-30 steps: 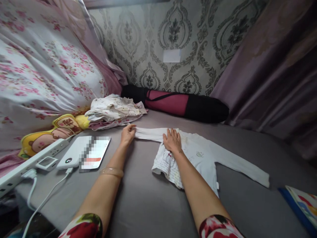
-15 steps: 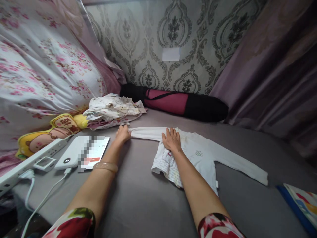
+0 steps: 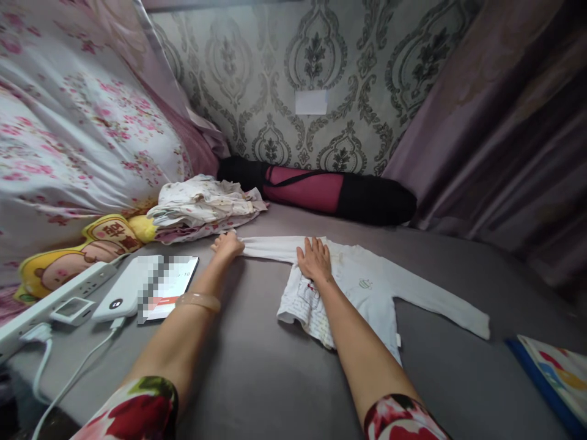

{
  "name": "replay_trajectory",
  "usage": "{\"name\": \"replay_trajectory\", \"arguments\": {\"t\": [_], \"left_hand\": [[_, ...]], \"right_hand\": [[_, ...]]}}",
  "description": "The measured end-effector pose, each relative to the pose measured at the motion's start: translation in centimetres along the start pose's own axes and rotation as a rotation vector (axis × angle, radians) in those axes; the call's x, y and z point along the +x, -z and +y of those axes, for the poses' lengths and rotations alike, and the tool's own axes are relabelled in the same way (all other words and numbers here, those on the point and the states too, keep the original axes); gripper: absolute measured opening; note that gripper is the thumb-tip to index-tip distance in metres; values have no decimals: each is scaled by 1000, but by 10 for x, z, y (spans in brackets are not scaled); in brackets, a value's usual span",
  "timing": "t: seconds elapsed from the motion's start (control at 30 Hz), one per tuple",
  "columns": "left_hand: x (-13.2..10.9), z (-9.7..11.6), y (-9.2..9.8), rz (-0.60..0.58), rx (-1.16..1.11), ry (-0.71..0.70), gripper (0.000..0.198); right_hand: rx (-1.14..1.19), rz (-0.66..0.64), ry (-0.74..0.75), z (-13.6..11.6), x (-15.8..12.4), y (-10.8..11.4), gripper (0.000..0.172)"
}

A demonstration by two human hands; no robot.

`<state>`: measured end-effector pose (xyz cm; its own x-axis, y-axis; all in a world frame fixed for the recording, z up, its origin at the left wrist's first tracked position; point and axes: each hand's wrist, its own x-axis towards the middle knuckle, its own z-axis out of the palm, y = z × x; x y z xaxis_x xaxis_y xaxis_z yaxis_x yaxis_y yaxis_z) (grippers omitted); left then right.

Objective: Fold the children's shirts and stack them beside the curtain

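A small white long-sleeved shirt (image 3: 367, 287) lies spread on the grey bed sheet (image 3: 257, 366), its lower part folded over. My right hand (image 3: 314, 260) lies flat and open on the shirt's shoulder, fingers stretched toward the wall. My left hand (image 3: 227, 244) is closed on the cuff of the shirt's left sleeve (image 3: 268, 247), which stretches straight out between my two hands. The other sleeve (image 3: 440, 305) reaches out to the right.
A pile of folded baby clothes (image 3: 204, 208) sits just behind my left hand. A phone (image 3: 167, 287), a white power bank (image 3: 121, 293) and a power strip (image 3: 55, 296) lie at left. A black-and-pink roll (image 3: 330, 192) rests along the wall. A flowered quilt (image 3: 77, 122) rises at left.
My left hand has slid a little to the left with the cuff, drawing the sleeve out straight. My right hand has stayed flat on the shirt.
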<state>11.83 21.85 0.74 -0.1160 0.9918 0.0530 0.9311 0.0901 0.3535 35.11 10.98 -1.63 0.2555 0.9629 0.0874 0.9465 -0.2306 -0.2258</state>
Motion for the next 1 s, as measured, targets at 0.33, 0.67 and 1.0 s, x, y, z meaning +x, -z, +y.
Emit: {"name": "replay_trajectory", "arguments": {"t": [0.33,0.67,1.0], "left_hand": [[-21,-5,-12,108,106,-196,36],[-20,8,1,-27,98,24,40],[-42,64,2,135,123,-312,35]], "right_hand": [[0,20,2,0,0,-1,63],[-16,-6,-1,0,0,1,59],[-25,6,1,-1,-1,2,58]]}}
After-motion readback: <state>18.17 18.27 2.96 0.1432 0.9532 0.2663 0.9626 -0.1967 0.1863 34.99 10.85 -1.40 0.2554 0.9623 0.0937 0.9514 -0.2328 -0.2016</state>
